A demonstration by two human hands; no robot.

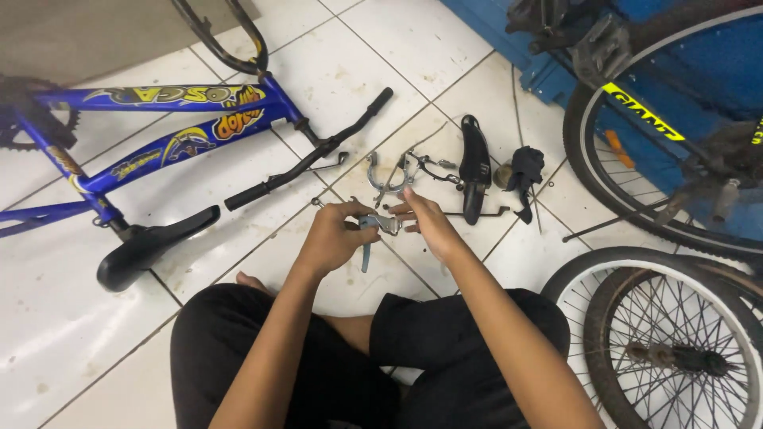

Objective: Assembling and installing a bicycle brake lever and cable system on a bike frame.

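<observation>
Hands are meeting over a white tiled floor (71, 334), where a person in black shorts is sitting cross-legged among bicycle parts. The left hand (332, 237) is closing its fingers on a small metal brake lever (375, 232) with a bluish handle that is hanging down between the wrists; the right hand (425, 221) is pinching the same part from the other side, fingertips curled onto its metal end. The lever is being held just above the floor, in front of the knees.

No box or tray is showing — the loose parts are lying straight on the tiles. Just beyond the hands, a silver brake caliper (391, 176) is resting with its arms spread, and beside it a black saddle-shaped part (474, 167) and a crumpled black cloth (524, 176) are lying near each other. A thin metal rod (477, 212) is lying close to the right hand.

To the left, a small blue bicycle frame (167, 119) is lying on its side, its black handlebar (310, 155) stretching toward the caliper and its black saddle (147, 246) pointing at the person's left knee. To the right, a bare spoked wheel (668, 349) is lying flat beside the right knee, and a larger bicycle tyre (612, 171) is standing behind it against a blue wall.
</observation>
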